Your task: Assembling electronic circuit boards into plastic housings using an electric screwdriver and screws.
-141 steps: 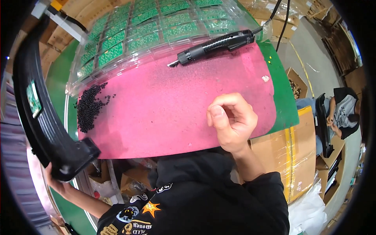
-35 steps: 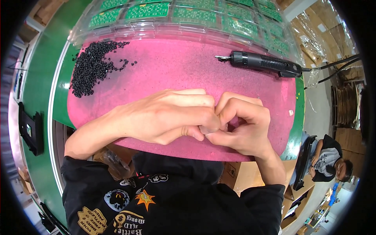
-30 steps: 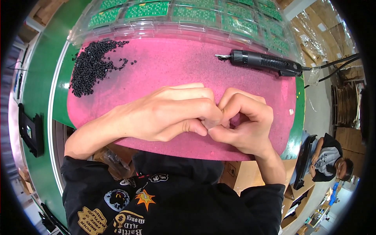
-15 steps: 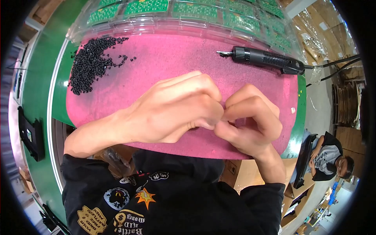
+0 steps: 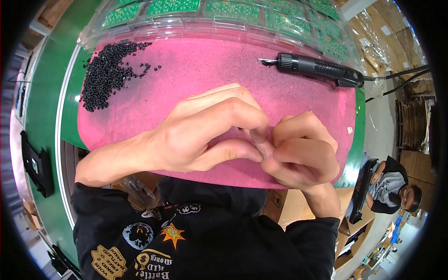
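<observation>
Over the near middle of a pink mat (image 5: 200, 60), my two hands meet at the fingertips. My left hand (image 5: 214, 126) is closed in a pinch, thumb and index finger pressed against the right fingertips. With its fingers curled, my right hand (image 5: 305, 151) pinches at the same spot. Whatever lies between the fingertips is hidden or too small to name. A black electric screwdriver (image 5: 319, 70) rests on the mat beyond my right hand, its bit pointing left. A heap of small black screws (image 5: 105, 72) spreads over the mat's far left.
Clear plastic trays (image 5: 224, 25) with green circuit boards (image 5: 175, 5) line the mat's far edge. The screwdriver's cable (image 5: 401, 73) runs off right. A black frame-like part (image 5: 37, 163) lies on the green table at left. Another person (image 5: 392, 186) sits at the right.
My left index finger and thumb have parted slightly in the middle and shifted toward the right hand. The right fingers have curled in more. The screws and screwdriver stay in place.
</observation>
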`<state>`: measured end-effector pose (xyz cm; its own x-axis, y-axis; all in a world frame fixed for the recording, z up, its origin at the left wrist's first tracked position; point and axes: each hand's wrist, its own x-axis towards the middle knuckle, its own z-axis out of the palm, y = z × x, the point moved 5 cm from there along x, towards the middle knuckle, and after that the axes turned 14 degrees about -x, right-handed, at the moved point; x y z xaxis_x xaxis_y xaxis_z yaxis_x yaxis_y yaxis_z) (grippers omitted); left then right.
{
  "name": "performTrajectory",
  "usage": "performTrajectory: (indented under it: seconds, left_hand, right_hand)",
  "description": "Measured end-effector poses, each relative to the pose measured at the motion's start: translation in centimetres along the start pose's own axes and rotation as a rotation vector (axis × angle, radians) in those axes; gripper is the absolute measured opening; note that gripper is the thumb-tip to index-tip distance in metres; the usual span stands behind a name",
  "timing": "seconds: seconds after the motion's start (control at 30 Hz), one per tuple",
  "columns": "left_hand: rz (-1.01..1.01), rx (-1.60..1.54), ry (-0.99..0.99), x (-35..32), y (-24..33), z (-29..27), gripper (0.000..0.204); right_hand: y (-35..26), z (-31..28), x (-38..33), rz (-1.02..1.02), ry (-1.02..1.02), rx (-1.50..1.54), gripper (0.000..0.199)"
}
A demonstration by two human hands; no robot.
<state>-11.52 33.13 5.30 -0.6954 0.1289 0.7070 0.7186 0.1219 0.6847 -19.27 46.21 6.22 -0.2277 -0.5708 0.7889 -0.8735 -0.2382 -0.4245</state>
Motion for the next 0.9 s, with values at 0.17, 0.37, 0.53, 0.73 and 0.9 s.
performTrajectory:
  seconds: [0.17, 0.37, 0.53, 0.73, 0.9]
  left_hand:
    - [0.006, 0.004, -0.002, 0.01, 0.04, 0.00, 0.039]
    - [-0.001, 0.003, -0.003, 0.02, 0.21, -0.01, 0.041]
    - [0.004, 0.002, -0.004, 0.03, 0.24, 0.09, 0.040]
    - [0.001, 0.001, -0.003, 0.00, 0.17, 0.23, 0.038]
    - [0.010, -0.009, -0.005, 0.01, 0.02, 0.22, 0.038]
  right_hand:
    - [0.12, -0.01, 0.06, -0.019, -0.012, -0.025, 0.024]
    - [0.41, 0.28, -0.06, 0.013, -0.026, 0.019, 0.018]
    - [0.39, 0.61, -0.17, -0.008, -0.024, 0.035, 0.017]
    - [0.19, 0.43, -0.37, 0.003, -0.133, 0.019, 0.027]
    - [0.34, 0.41, -0.38, 0.019, -0.130, 0.039, 0.027]
